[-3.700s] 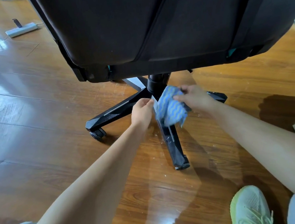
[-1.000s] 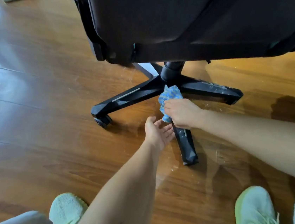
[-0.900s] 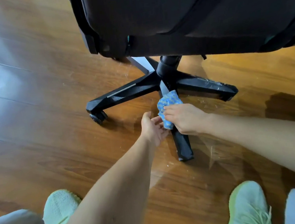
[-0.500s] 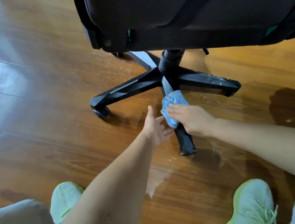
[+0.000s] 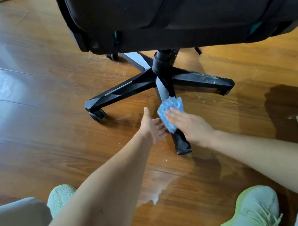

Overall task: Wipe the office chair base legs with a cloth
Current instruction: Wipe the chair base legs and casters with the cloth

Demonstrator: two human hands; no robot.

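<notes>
Left hand: the left hand (image 5: 153, 126) is spread, palm turned up and inward, thumb raised, holding nothing; it sits just left of the near leg, fingertips close to the cloth.
Left leg: the long black faceted plastic base leg (image 5: 121, 91) runs out left to a black caster wheel (image 5: 97, 115) and looks free of specks.
Near leg: the black base leg pointing toward the camera (image 5: 180, 141) is the one under work; its tip shows bare below the cloth.
Cloth: the blue-and-white zigzag microfibre cloth (image 5: 171, 108) is bunched on top of the near leg, about midway along it.
Right hand: the right hand (image 5: 188, 122) lies flat with fingers together, pressing the cloth onto the leg; it is motion-blurred.
Right leg: the black base leg reaching right (image 5: 206, 82) carries white flecks and looks unwiped.
Floor: the glossy brown wooden floor (image 5: 32, 107) shows pale crumbs around the base.
Risk: the chair stands on casters, so a hard push along the leg could roll it away; the bunched cloth may slip off the narrow ridge and miss the sides; loosened dust could drop onto the floor.
</notes>
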